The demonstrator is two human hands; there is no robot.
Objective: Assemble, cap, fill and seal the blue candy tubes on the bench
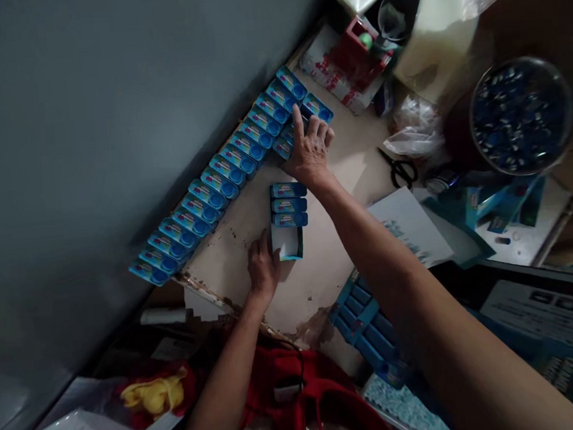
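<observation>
My left hand [264, 267] is at the left side of a small open box [289, 247], its thumb at the box's edge. Three small blue packs [289, 205] lie side by side in the upper part of that box, and its lower part shows a white inside. Further up, my right hand [311, 147] reaches over a short second row of blue packs [282, 148], partly hiding them. Its index finger is stretched towards the long row, while the other fingers bend near a pack [318, 108] at the row's end. The long row of blue packs [220, 180] runs diagonally along the wall.
Black scissors [400, 168] and a white sheet [411, 227] lie to the right. Beyond them stands a round clear tub [522, 115] full of small dark-blue pieces. Blue packaging [363, 322] sits below my right forearm. The grey wall [81, 112] bounds the table's left side.
</observation>
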